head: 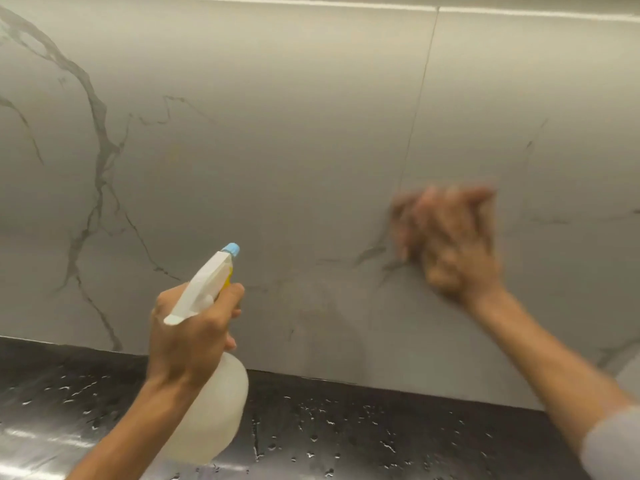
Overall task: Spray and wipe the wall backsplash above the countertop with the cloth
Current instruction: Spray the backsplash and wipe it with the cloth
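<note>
The grey marble-look backsplash (277, 150) with dark veins fills most of the view. My left hand (187, 337) grips the neck of a translucent white spray bottle (214, 410); its white head with a blue nozzle (231, 249) points up at the wall, and a finger lies over the yellow trigger. My right hand (450, 240) is blurred by motion and lies flat against the wall to the right of a vertical tile seam (419, 98). A brownish smear of cloth (401, 220) shows at its left edge; the rest is hidden under the hand.
A black glossy countertop (346, 427) runs along the bottom, dotted with water drops. A bright strip (311, 3) marks the upper edge of the backsplash. A grey sleeve (613, 445) covers my right forearm at the lower right.
</note>
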